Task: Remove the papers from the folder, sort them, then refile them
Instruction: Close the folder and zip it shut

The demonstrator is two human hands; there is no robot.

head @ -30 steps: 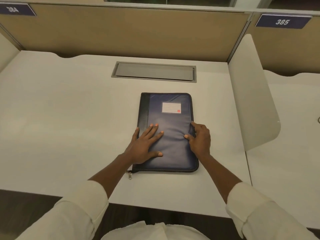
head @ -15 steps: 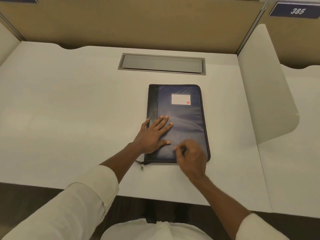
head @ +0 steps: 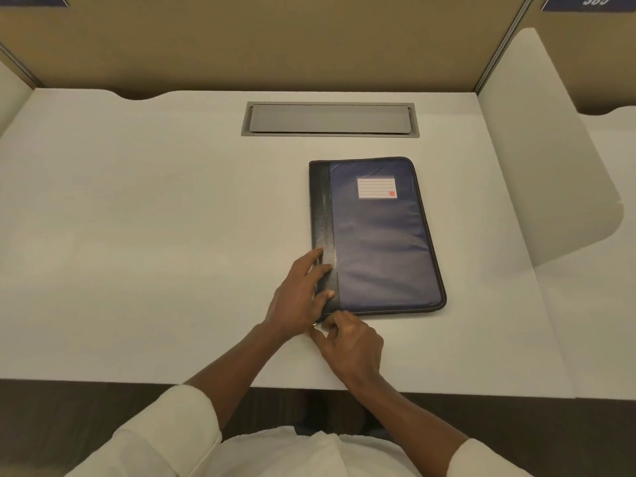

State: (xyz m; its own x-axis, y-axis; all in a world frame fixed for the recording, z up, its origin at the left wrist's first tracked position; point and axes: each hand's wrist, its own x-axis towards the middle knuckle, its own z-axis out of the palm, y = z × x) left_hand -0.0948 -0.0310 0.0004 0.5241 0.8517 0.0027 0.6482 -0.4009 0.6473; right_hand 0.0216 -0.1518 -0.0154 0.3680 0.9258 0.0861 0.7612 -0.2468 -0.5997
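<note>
- Your sleeves [head: 165, 435]: white, both pushed up the forearm, at the near edge of the desk [head: 137, 235].
- R hand [head: 351, 346]: nearest of the two, on the desk just short of the folder's near-left corner. Fingers curled; thumb + forefinger pinch the small metal zip pull [head: 314, 324], only a glint of it showing.
- L hand [head: 299, 297]: just beyond and left of R, nearly touching it. Fingers fairly straight and spread, tips pressing on the black spine strip; nothing gripped.
- Folder [head: 378, 242]: dark blue w/ black spine on its left, closed, lying flat on the desk, right of centre, long side running away from you. No papers visible.
- Label [head: 376, 188]: white lined card, red square in its corner, on the far part of the cover.
- Grey hatch [head: 329, 119]: set in the desk beyond the folder, lid closed.
- White divider [head: 537, 166]: upright on the right side.
- Tan partition [head: 261, 43]: across the back; blue number plate [head: 592, 1] reads 385 at top right.
</note>
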